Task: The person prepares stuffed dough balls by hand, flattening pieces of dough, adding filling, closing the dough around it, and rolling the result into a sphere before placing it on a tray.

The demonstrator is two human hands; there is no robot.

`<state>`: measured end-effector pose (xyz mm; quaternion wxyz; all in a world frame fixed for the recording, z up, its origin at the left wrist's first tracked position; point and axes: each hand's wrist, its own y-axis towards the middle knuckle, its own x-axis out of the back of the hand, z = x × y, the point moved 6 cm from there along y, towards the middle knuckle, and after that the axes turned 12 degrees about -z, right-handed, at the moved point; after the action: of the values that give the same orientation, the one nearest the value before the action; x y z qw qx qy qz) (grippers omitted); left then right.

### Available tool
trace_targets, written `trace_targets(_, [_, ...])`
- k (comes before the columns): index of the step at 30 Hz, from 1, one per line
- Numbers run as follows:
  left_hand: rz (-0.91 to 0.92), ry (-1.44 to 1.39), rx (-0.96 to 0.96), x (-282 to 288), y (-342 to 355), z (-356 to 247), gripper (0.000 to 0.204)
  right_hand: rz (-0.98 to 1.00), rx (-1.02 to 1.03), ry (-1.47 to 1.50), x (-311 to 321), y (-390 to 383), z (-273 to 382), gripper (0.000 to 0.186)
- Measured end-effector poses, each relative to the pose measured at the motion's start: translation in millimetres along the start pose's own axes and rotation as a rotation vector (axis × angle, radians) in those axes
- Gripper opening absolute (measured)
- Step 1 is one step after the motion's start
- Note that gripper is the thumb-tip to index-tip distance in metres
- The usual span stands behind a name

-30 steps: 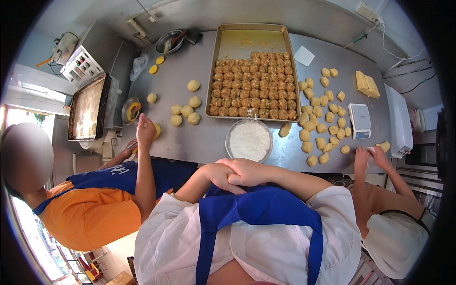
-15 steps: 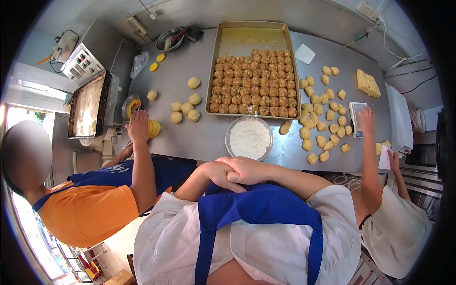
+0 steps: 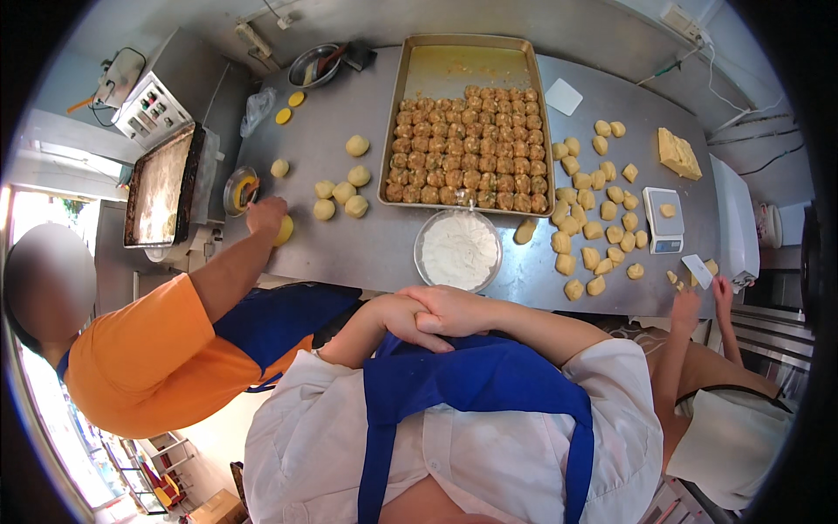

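My hands are clasped in front of my blue apron [image 3: 476, 375], just off the table's near edge. My right hand [image 3: 456, 313] lies over my left hand [image 3: 402, 320] and grips it. My left fingers are bent together and partly hidden under the right. Neither hand holds any item. Nearest to them on the table is a clear bowl of white flour [image 3: 458, 249]. Beyond it, a large metal tray [image 3: 471, 59] holds rows of brown filling balls, its far end showing bare, greasy metal.
Left, an orange-sleeved co-worker's hand [image 3: 267, 215] is beside a small metal bowl [image 3: 234, 194]; round dough balls [image 3: 356, 206] lie nearby. Right are many cut dough pieces [image 3: 592, 230], a scale [image 3: 663, 229], a yellow block [image 3: 679, 155] and another co-worker's hand [image 3: 686, 307] near a white scraper [image 3: 697, 270].
My clasped hands have stayed put. The right co-worker's hand has left the scale, where a dough piece now lies, and moved nearer. The left co-worker's arm has shifted at the small bowl.
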<state>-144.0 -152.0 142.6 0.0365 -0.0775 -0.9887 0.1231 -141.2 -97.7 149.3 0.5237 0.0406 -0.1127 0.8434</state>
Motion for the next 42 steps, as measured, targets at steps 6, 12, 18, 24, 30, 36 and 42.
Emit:
trace_targets(6, [-0.123, 0.096, 0.05, 4, 1, 4, 0.051, -0.033, 0.019, -0.039, 15, -3, 5, 0.056])
trace_targets(12, [-0.238, 0.015, 0.203, 15, 0, -26, 0.044, -0.145, 0.197, -0.334, 39, -16, 40, 0.048])
trace_targets(18, [-0.251, -0.059, 0.275, -7, 5, 10, 0.042, -0.074, 0.173, -0.394, 27, -22, 39, 0.042])
trace_targets(24, [-0.3, -0.181, 0.288, -17, 9, -5, 0.042, 0.044, 0.15, -0.26, 30, -24, 36, 0.042])
trace_targets(30, [-0.271, -0.174, 0.384, -19, 3, 5, 0.045, 0.029, 0.093, -0.26, 26, -21, 34, 0.042])
trace_targets(36, [-0.273, -0.237, 0.327, -22, 5, 15, 0.047, 0.029, 0.07, -0.244, 23, -18, 28, 0.041])
trace_targets(42, [-0.307, -0.222, 0.344, -18, 4, 10, 0.044, 0.049, 0.038, -0.263, 23, -15, 28, 0.038])
